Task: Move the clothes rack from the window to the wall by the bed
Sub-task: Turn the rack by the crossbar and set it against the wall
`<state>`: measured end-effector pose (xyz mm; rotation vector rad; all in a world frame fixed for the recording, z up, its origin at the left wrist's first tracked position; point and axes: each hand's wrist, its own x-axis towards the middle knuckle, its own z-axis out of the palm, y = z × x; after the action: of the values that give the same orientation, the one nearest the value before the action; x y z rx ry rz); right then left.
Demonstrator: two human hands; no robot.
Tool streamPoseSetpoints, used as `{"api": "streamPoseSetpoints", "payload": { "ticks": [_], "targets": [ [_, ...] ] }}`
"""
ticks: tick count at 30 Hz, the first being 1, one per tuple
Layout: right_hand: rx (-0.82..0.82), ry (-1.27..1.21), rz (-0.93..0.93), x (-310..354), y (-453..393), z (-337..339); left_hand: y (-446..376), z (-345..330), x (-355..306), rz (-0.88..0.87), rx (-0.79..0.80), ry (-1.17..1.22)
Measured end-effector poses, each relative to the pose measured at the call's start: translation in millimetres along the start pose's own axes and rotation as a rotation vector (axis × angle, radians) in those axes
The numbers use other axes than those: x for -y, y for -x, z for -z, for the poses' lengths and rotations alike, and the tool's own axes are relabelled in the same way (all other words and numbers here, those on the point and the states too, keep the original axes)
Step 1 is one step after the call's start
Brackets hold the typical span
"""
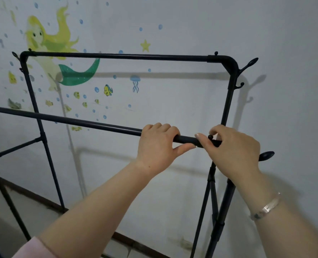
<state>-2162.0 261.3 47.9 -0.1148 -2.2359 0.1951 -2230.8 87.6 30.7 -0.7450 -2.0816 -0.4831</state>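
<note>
A black metal clothes rack (121, 57) with two top rails stands right in front of a white wall (173, 108). Its far rail runs close to the wall. The near rail (70, 121) crosses the view from the left edge to the right corner. My left hand (157, 146) is wrapped around the near rail close to its right end. My right hand (234, 151) grips the same rail's right corner, fingers by a small knob. Hooks (251, 63) stick out from the rack's right posts. No clothes hang on it.
The wall carries a mermaid sticker (50, 43) with fish, bubbles and a star. A dark skirting board (42, 199) runs along the wall's foot above a pale floor. The rack's legs (215, 220) spread out at lower right.
</note>
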Motion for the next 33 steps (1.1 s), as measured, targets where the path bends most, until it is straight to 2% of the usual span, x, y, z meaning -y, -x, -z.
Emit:
{"api": "streamPoseSetpoints", "payload": {
  "ticks": [3,6,11,19,22,25,29,33],
  "targets": [
    [-0.046,-0.135,0.118,28.8,-1.0,-2.4,5.3,8.8,11.4,-0.073,-0.002,0.166],
    [0.066,-0.145,0.277,78.4,-6.4,-10.7,13.6,26.4,44.7,-0.032,-0.084,0.209],
    [0.198,-0.115,0.421,173.5,-19.9,-41.7,30.6,67.9,146.0,0.280,-0.136,0.106],
    [0.321,-0.135,0.519,381.4,-55.1,-136.5,70.1,161.1,389.1,0.877,-0.341,0.068],
    [0.407,-0.099,0.515,427.4,-67.1,-168.6,75.0,185.0,464.9,1.101,-0.384,0.132],
    [0.465,-0.060,0.449,452.1,-67.1,-194.8,76.3,184.4,516.3,1.159,-0.315,0.181],
    [0.325,0.083,0.394,456.0,-60.8,-209.0,64.9,165.6,530.8,1.140,-0.166,0.220],
    [0.258,0.117,0.352,451.9,-60.8,-210.3,49.4,148.3,529.8,1.125,-0.126,0.303]
  ]
}}
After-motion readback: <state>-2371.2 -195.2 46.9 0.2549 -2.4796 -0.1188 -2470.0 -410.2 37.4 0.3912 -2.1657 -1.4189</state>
